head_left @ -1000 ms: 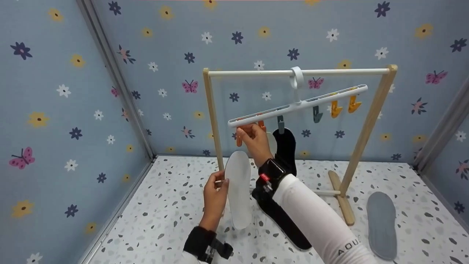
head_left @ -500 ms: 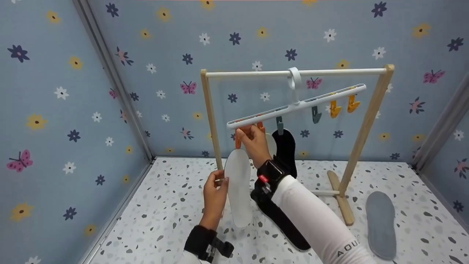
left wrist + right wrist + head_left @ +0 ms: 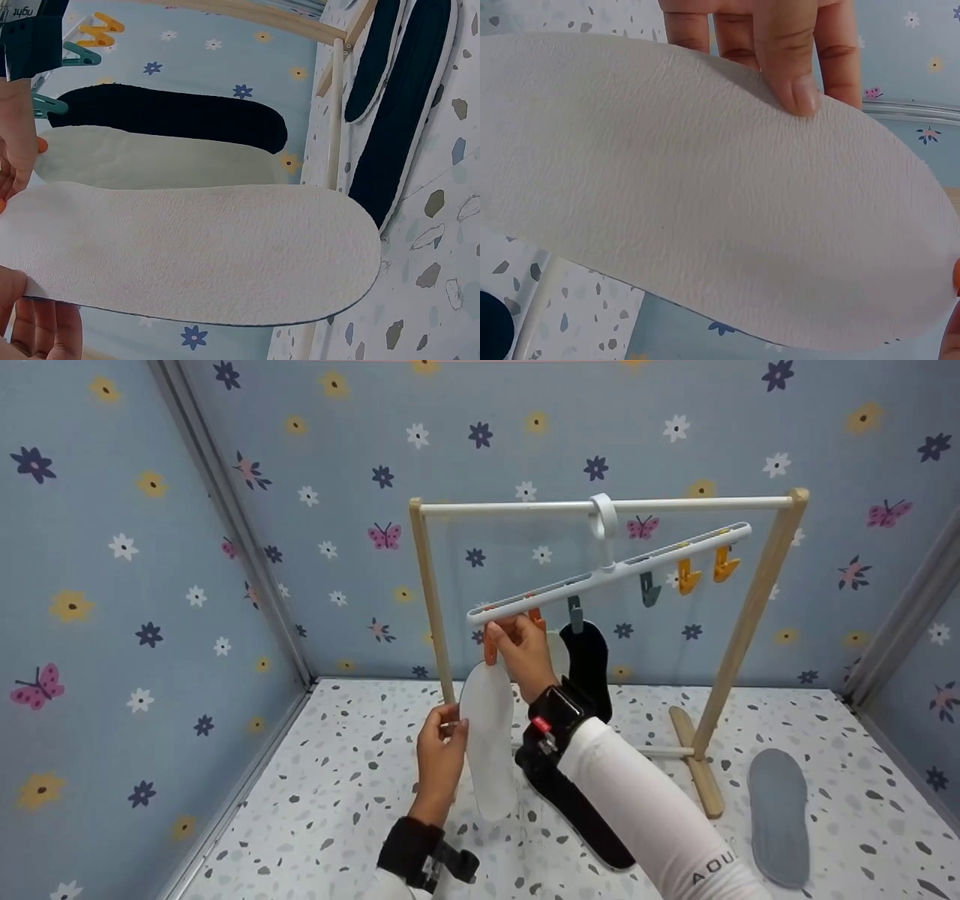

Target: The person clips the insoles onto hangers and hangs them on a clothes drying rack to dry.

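My left hand [image 3: 441, 754] pinches a white insole [image 3: 489, 750] by its left edge, thumb on the front face, and holds it upright. Its top end meets an orange clothes peg [image 3: 490, 649] at the low left end of a white clip hanger [image 3: 607, 576]. Thumb and fingers of my right hand [image 3: 526, 656] pinch that peg. Behind this hand hangs a pale insole [image 3: 157, 156], partly hidden, and beside it a black insole [image 3: 589, 667] hangs from a grey-green peg [image 3: 576, 619]. In the right wrist view, the orange peg shows only at the frame's edge.
The hanger hooks over the rail [image 3: 510, 510] of a wooden rack [image 3: 739, 645], tilted with its right end high. Yellow pegs [image 3: 688, 577] hang there. A black insole [image 3: 600, 832] and a grey insole [image 3: 780, 817] lie on the speckled table [image 3: 330, 780].
My left hand has raised the white insole slightly, so the gap below the orange peg has closed. The right hand keeps its pinch on the peg. The hanger's right end has risen a little.
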A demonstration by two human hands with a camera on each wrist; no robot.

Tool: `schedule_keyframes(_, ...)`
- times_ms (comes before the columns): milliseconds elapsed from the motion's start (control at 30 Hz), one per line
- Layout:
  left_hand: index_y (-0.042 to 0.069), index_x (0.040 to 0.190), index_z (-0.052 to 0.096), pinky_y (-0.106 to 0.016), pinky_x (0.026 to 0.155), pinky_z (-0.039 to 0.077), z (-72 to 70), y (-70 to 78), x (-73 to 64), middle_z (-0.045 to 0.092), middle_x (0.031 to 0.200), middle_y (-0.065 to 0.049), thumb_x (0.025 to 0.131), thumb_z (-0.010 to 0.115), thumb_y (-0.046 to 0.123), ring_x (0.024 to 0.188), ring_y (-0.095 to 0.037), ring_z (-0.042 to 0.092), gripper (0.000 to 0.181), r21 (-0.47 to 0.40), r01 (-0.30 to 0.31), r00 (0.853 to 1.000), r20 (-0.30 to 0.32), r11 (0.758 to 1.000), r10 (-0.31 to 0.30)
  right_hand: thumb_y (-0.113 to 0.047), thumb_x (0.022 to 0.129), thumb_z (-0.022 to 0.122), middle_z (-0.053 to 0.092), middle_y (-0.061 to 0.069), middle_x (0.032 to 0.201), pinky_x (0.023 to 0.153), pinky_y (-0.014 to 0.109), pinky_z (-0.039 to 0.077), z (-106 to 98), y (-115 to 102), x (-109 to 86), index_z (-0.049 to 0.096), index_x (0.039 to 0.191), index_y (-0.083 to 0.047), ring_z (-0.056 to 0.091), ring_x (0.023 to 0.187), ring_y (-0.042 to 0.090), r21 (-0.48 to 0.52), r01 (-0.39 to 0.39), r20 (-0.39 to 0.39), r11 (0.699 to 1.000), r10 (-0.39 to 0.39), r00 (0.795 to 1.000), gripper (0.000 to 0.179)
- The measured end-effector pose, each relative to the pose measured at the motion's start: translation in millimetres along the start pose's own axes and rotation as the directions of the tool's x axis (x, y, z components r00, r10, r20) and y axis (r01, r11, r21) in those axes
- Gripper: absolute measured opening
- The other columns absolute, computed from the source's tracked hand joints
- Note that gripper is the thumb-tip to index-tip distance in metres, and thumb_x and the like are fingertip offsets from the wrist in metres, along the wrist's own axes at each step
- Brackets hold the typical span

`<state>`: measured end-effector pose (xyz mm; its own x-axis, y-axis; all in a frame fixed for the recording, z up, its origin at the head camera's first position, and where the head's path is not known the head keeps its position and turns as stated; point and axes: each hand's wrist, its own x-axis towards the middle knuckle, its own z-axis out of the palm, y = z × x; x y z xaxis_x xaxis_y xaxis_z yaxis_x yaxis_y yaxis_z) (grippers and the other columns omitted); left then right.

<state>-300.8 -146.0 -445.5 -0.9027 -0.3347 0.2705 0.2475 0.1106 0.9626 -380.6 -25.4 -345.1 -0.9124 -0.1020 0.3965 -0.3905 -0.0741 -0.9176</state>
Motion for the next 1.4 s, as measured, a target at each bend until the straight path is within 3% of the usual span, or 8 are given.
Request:
schedule_keyframes(333,0.004,0.117,0.055,-0.030,0.078,0.046,2.4,0.1,2.1,0.056,0.109,-0.011,0.094,0.054,0.007,0.092,-0.021,0.054,0.023,0.003,0.006,1.000,0.004,1.000,-0.006,-0.013,0.095,0.055,0.062,0.015,0.111,0.095,0.040,0.044,-1.7,2.2,-1.6,0.058,0.121,0.000,0.056,0.100,0.022,-0.021,0.001,0.003,1.000,-0.001,1.000,0.029)
schedule_keyframes(567,-0.003,0.116,0.054,-0.030,0.076,0.046,0.6,37.9,-10.7,0.056,0.108,-0.015,0.093,0.052,0.000,0.091,-0.024,0.054,0.022,0.013,-0.003,1.000,0.014,1.000,0.002,-0.013,0.095,0.055,0.062,0.014,0.110,0.093,0.037,0.044,-1.2,0.2,0.3,0.058,0.120,0.001,0.056,0.097,0.020,-0.018,0.001,0.001,1.000,-0.001,1.000,0.028)
schedule_keyframes(667,-0.003,0.115,0.055,-0.029,0.076,0.046,1.3,40.1,-11.2,0.056,0.107,-0.015,0.093,0.053,0.000,0.090,-0.024,0.054,0.022,0.010,-0.015,1.000,0.013,1.000,0.015,-0.012,0.095,0.056,0.062,0.014,0.106,0.088,0.034,0.045,-1.0,0.5,0.7,0.058,0.119,0.002,0.054,0.093,0.019,-0.027,0.009,-0.014,1.000,-0.010,1.000,0.027)
schedule_keyframes(833,-0.003,0.115,0.055,-0.029,0.076,0.046,1.6,39.1,-10.8,0.056,0.107,-0.015,0.094,0.053,0.000,0.090,-0.024,0.054,0.022,0.020,-0.006,1.000,0.008,1.000,0.006,-0.011,0.095,0.055,0.062,0.013,0.106,0.083,0.030,0.045,-0.7,2.0,-1.0,0.058,0.121,0.000,0.054,0.091,0.017,-0.013,0.037,-0.013,0.999,-0.037,0.999,0.028)
schedule_keyframes(1100,0.003,0.117,0.056,-0.030,0.075,0.046,3.3,6.4,3.9,0.057,0.109,-0.011,0.094,0.055,0.006,0.091,-0.022,0.053,0.023,0.006,0.002,1.000,-0.014,1.000,-0.002,-0.012,0.095,0.056,0.062,0.018,0.105,0.079,0.025,0.044,0.2,5.2,-4.4,0.059,0.116,0.003,0.055,0.088,0.015,0.017,0.070,-0.017,0.997,-0.070,0.997,0.026)
schedule_keyframes(1400,0.006,0.115,0.056,-0.031,0.074,0.047,3.1,3.5,2.8,0.057,0.108,-0.009,0.094,0.056,0.008,0.093,-0.021,0.053,0.021,-0.005,0.002,1.000,-0.014,1.000,-0.003,-0.020,0.095,0.057,0.065,0.011,0.104,0.088,0.032,0.046,0.2,12.4,-9.9,0.060,0.117,0.000,0.057,0.094,0.019,-0.041,0.080,-0.034,0.996,-0.082,0.996,0.029)
